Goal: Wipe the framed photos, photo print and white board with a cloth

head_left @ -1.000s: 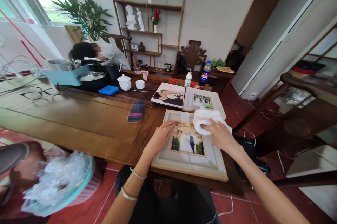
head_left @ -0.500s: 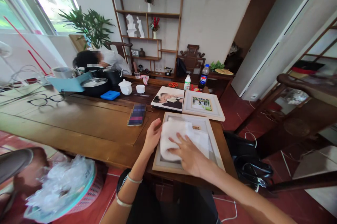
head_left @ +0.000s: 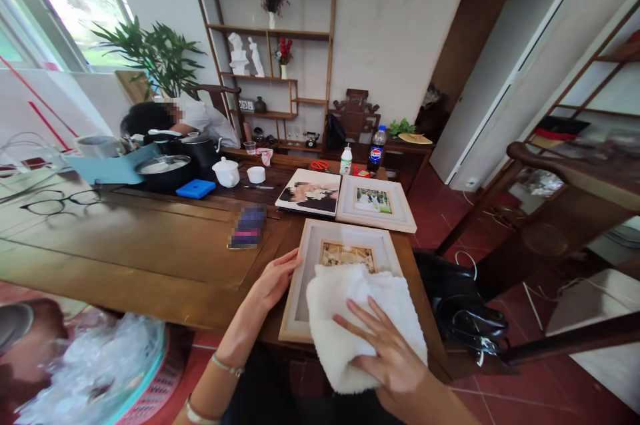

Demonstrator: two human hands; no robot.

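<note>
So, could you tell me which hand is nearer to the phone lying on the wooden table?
Left. The left hand steadies the frame's edge beside the phone; the right hand presses the white cloth farther away.

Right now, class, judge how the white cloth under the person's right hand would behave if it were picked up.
The white cloth would probably flop: it already drapes over the near edge of the picture frame. Its fluffy pile suggests it is light and not slippery. The right hand lies flat on it, so it would likely bunch when pinched.
</note>
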